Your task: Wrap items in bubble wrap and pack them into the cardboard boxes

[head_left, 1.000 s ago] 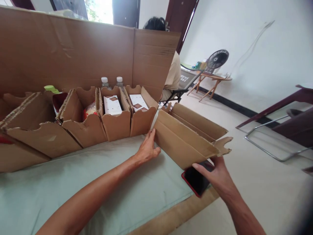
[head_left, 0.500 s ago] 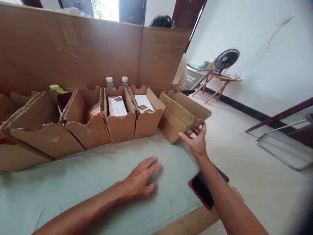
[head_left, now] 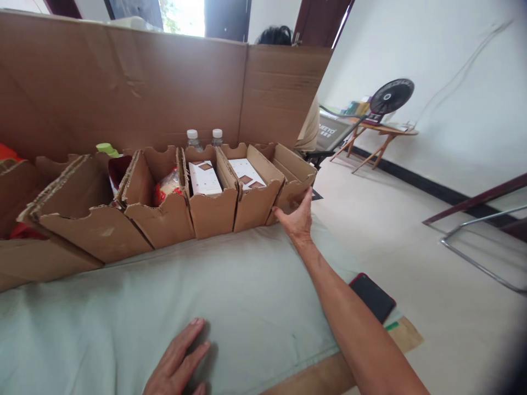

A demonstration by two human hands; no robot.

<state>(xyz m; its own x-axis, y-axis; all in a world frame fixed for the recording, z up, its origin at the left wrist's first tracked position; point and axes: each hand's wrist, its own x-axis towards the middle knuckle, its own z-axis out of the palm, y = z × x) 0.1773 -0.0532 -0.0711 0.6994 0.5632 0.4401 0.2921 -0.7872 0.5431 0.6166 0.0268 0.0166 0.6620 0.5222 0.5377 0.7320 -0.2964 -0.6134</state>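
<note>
My right hand [head_left: 297, 218] reaches forward with fingers spread, its palm against the front of an empty cardboard bin [head_left: 293, 174] at the right end of a row of bins. My left hand [head_left: 178, 365] lies flat and open on the pale green sheet [head_left: 173, 307] near the bottom edge, holding nothing. The neighbouring bins hold white boxes [head_left: 205, 177] with brown squares, and another white box [head_left: 246, 173] sits in the bin beside the empty one. A red-cased phone [head_left: 373, 296] lies on the sheet's right corner, beside my right forearm.
A tall cardboard wall [head_left: 144, 88] stands behind the bins. Two capped bottles [head_left: 192, 139] rise behind them. Further left bins hold a red packet [head_left: 167, 189] and a green-capped item [head_left: 107, 149]. A person's head [head_left: 275, 35] shows over the wall. A fan [head_left: 391, 96] stands on a small wooden table; metal frame at right.
The empty bin has moved left and now stands in line with the row, my right hand following it. My left hand slid back toward me. The phone stays on the sheet.
</note>
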